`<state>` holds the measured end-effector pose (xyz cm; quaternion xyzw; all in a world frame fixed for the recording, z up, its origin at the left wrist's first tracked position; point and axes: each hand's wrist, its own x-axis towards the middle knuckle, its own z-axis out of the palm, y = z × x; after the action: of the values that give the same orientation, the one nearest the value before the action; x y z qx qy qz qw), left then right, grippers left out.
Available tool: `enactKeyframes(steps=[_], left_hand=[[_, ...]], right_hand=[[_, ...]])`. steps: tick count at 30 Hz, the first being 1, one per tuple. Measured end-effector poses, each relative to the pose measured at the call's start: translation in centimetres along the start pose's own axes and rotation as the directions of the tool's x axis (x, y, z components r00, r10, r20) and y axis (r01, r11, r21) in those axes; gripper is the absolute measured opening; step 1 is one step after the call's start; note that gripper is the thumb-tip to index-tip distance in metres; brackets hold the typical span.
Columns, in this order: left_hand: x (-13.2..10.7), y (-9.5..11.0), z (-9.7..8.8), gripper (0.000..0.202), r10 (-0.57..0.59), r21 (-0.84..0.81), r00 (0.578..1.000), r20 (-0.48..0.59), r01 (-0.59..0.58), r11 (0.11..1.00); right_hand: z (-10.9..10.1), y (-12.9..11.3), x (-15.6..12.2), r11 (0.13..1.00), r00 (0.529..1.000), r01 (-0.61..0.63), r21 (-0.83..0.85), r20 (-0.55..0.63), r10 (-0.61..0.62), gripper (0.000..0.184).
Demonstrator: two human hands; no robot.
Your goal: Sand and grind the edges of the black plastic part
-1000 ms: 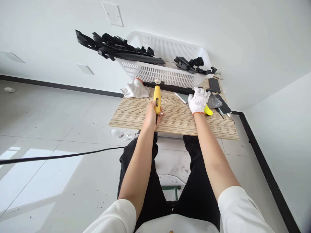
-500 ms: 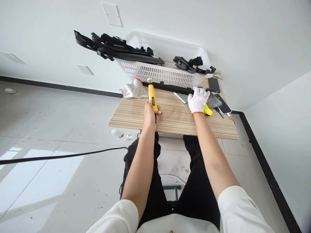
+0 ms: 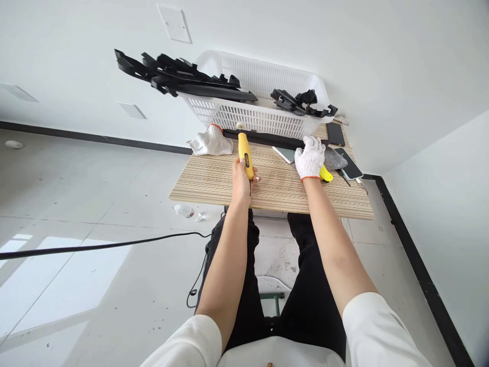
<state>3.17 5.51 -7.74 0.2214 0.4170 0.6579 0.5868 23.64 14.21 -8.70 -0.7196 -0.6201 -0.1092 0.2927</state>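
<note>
My bare left hand (image 3: pixel 242 183) is closed around a yellow handheld rotary tool (image 3: pixel 244 149) with a round whitish polishing tip, which points away from me. The tip lies at the long black plastic strip (image 3: pixel 263 137); whether it touches cannot be made out. In a white knit glove with an orange cuff, my right hand (image 3: pixel 310 159) grips the strip near its right end. Beneath and beside that hand are a grey cloth (image 3: pixel 335 159) and a yellow-handled tool (image 3: pixel 326 174), partly hidden.
A white slatted basket (image 3: pixel 267 120) stands at the back of the wooden table (image 3: pixel 214 178), with black plastic parts (image 3: pixel 191 79) across its rim. Another white glove (image 3: pixel 212 141) lies left. Phones (image 3: pixel 350 163) are on the right. A black cable (image 3: pixel 114 244) crosses on the left.
My left hand has shifted the rotary tool slightly right along the strip, tilting it so the tip leans left. My right hand keeps its hold on the strip.
</note>
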Motion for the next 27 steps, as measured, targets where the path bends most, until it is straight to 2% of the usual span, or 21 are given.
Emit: enactKeyframes(steps=[5, 19, 27], left_hand=[[0.1, -0.4, 0.0, 0.015, 0.021, 0.018, 1.0, 0.001, -0.021, 1.0], [-0.2, -0.5, 0.2, 0.015, 0.038, 0.081, 0.999, 0.006, -0.039, 0.996], [-1.0, -1.4, 1.6, 0.017, -0.006, 0.071, 0.999, 0.049, 0.003, 0.997]], right_hand=[[-0.1, 0.0, 0.1, 1.0, 0.999, 0.014, 0.005, 0.039, -0.015, 0.041], [-0.4, -0.1, 0.0, 0.999, 0.998, 0.039, -0.035, 0.044, -0.037, 0.043], [-0.3, 0.0, 0.0, 0.999, 0.999, 0.04, -0.024, 0.038, -0.039, 0.042]])
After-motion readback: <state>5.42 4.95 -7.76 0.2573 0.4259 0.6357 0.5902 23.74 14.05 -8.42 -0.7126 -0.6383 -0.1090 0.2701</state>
